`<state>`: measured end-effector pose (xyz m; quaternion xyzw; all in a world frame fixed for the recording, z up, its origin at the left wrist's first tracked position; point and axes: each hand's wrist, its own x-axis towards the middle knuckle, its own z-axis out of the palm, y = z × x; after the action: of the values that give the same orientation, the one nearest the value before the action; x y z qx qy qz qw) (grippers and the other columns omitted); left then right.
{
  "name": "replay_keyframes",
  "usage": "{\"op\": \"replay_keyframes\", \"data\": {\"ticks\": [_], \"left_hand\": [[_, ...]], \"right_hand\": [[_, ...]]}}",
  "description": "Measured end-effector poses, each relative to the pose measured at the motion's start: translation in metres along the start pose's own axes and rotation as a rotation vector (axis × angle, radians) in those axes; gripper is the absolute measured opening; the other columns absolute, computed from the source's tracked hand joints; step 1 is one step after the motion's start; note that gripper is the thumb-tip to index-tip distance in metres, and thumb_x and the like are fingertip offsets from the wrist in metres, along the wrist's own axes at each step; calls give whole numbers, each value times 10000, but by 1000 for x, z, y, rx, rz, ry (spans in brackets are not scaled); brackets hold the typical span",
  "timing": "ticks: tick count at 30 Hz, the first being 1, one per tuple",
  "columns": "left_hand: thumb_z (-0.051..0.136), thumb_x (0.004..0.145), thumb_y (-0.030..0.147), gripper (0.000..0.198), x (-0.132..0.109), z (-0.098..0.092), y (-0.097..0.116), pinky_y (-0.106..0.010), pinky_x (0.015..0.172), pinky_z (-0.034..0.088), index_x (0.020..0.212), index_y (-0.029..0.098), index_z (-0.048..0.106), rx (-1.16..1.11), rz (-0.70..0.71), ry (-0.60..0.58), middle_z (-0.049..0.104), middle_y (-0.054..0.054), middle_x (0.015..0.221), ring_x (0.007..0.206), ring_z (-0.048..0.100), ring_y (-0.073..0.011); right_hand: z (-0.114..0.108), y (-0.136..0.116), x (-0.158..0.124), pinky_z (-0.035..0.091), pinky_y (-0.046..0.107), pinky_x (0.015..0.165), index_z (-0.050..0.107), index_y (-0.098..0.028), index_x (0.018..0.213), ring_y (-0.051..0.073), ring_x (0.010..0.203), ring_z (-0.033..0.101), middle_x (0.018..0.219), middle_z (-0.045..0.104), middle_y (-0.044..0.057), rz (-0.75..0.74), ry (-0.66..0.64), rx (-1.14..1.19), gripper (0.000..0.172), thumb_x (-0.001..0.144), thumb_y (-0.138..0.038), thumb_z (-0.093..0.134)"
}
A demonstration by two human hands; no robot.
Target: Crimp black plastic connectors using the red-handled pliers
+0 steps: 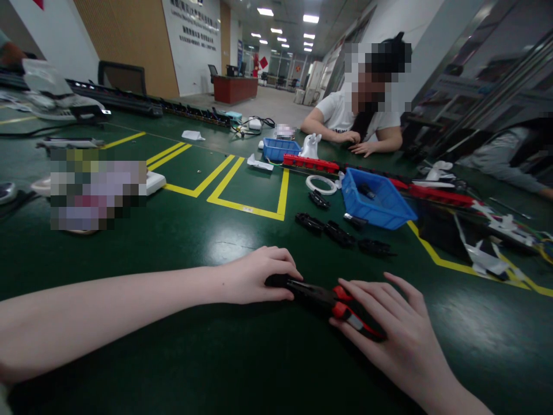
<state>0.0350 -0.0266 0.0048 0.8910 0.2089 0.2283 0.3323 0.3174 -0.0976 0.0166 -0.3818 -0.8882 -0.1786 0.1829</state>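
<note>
My left hand (259, 278) is closed, thumb and fingers pinching a small black part (277, 280) just above the green table. Red-and-black pliers (317, 295) reach from the right, their jaws pointing left at this part and meeting it or lying very near it. Around the plier handles, my right hand (395, 325) is closed with thumb and fingers, while one finger is lifted away. Beyond the pliers lie several black plastic pieces (339, 233). The far end of the part in my left hand is hidden by the fingers.
Behind the black pieces stand a blue bin (375, 202) and a roll of white tape (321, 184). A smaller blue bin (280, 150) is farther back, near red strips (311, 163). A person (363, 115) sits across the table. Yellow tape (246, 208) marks the tabletop.
</note>
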Motion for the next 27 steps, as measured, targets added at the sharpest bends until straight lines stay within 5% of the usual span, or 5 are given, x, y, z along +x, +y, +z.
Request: {"op": "replay_keyframes", "data": {"ticks": [27], "left_hand": [[697, 873, 229, 182, 1, 1, -5, -332, 890, 494, 1040, 156, 698, -17, 17, 9, 631, -95, 1116, 1029, 613, -204]], "right_hand": [[-3, -3, 4, 406, 455, 931, 569, -174, 1248, 225, 885, 675, 1027, 720, 84, -10, 28, -9, 379, 893, -304, 595]]}}
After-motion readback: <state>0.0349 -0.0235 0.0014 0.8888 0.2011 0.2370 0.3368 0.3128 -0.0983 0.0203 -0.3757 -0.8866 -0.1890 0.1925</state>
